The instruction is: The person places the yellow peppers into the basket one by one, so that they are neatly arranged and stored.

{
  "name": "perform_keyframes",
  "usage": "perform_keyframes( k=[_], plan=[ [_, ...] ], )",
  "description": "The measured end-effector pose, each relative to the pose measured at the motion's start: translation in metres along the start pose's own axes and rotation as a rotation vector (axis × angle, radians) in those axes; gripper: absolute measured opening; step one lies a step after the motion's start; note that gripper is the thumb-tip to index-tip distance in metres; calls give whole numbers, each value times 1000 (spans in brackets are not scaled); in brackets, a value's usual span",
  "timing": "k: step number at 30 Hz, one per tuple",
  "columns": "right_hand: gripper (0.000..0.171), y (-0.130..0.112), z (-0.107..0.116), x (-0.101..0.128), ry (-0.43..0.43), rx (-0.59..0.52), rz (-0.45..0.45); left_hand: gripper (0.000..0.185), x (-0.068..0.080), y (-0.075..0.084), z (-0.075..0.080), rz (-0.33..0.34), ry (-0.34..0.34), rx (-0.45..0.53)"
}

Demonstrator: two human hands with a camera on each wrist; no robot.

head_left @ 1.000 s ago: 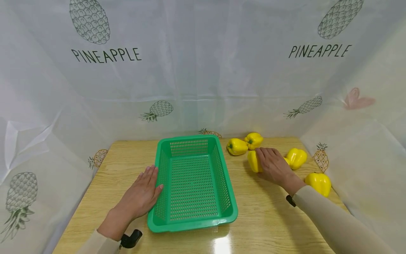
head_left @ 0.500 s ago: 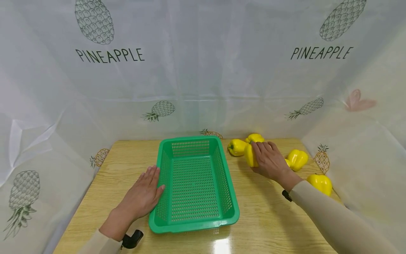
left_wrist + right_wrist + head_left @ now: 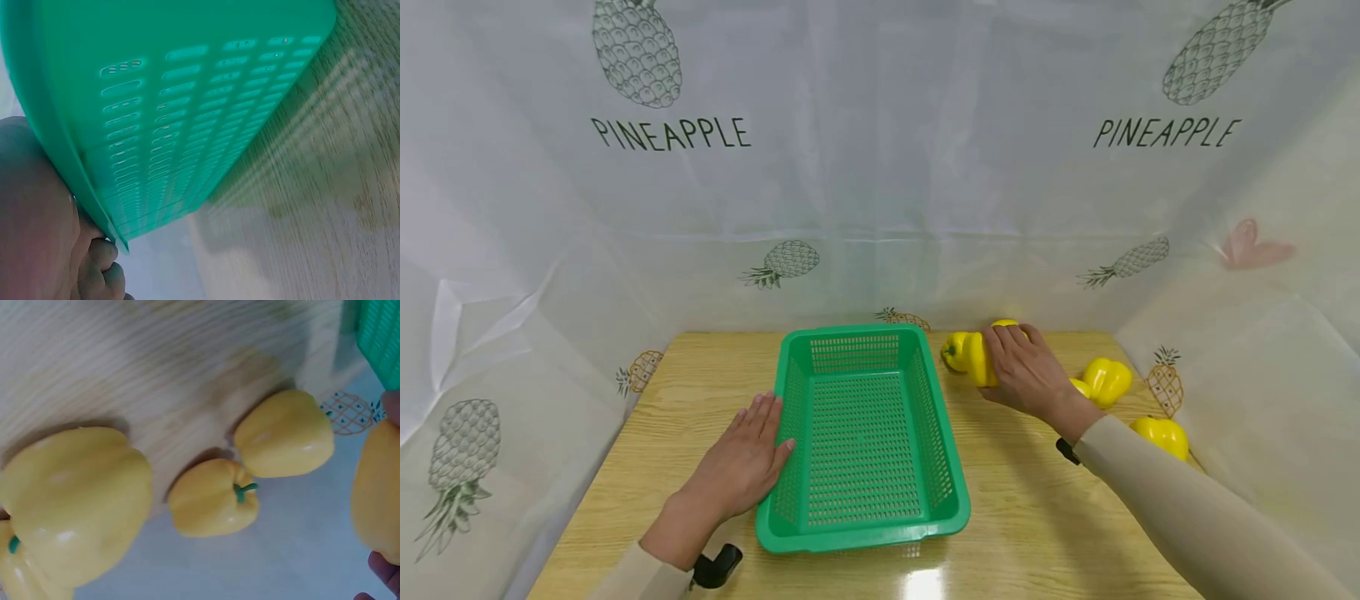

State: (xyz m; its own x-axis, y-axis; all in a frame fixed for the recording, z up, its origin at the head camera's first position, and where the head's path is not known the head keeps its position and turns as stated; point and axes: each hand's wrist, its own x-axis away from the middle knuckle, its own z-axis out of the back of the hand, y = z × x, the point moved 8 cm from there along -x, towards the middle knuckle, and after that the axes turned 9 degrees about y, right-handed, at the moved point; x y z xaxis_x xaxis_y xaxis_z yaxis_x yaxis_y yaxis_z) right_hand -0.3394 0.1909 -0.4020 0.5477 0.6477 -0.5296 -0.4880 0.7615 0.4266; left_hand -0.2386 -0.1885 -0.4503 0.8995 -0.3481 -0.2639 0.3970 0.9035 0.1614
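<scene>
A green plastic basket (image 3: 865, 450) with slotted walls stands on the wooden table. My left hand (image 3: 733, 462) rests along its left rim, fingers straight and thumb over the edge. In the left wrist view the fingers (image 3: 100, 265) lie beside the rim, above the basket's outer wall (image 3: 181, 106). Right of the basket, my right hand (image 3: 1026, 371) grips a yellow bell pepper (image 3: 979, 360), fingers over its top. The right wrist view shows this bell pepper (image 3: 376, 487) between thumb and fingertips. Behind it, two more bell peppers, including one with a green stem (image 3: 954, 351), are partly hidden.
Further right lie more yellow bell peppers (image 3: 1107, 382), one (image 3: 1162, 435) near the table's right edge. In the right wrist view, several peppers (image 3: 212, 500) lie on the wood. A pineapple-print sheet (image 3: 917, 183) encloses the table (image 3: 692, 375) at back and sides.
My right hand has moved left and slightly back with the bell pepper, which now overlaps the stemmed one behind it. The left hand stays on the basket rim; the head view has shifted slightly.
</scene>
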Motion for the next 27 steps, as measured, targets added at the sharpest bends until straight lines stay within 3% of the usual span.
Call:
perform_keyframes(
  k=[17,27],
  plan=[
    [87,-19,20,-48,29,-15,66,68,1,1,1,6,7,-3],
    [92,-46,37,-96,26,-11,101,69,2,3,1,7,-3,-2]
  ],
)
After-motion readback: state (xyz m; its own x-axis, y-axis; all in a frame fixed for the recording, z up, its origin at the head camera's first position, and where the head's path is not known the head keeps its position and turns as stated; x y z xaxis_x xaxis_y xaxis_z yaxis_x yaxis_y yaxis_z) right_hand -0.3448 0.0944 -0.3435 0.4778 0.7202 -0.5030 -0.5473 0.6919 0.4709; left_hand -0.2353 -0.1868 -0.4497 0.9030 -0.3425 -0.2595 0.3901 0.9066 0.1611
